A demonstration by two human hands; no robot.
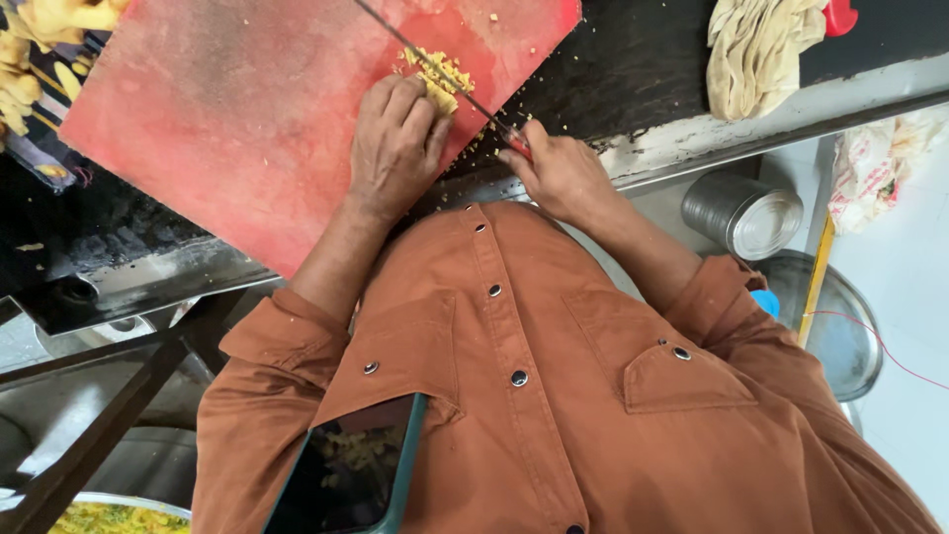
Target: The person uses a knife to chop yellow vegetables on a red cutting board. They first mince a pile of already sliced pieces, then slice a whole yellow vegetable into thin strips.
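Observation:
A large red cutting board (247,109) lies on a dark counter. My left hand (395,143) presses down on a yellow piece of food (440,84) near the board's near edge, fingers curled over it. My right hand (559,173) grips the red handle of a knife (435,64), whose long thin blade runs diagonally across the yellow food. Small yellow crumbs are scattered on the board and the counter around the blade.
A crumpled cream cloth (756,49) lies on the counter at right. A steel can (741,213) and a round steel lid (835,326) sit below. Yellow peeled pieces (25,49) pile at top left. A phone (351,475) sticks out of my shirt pocket.

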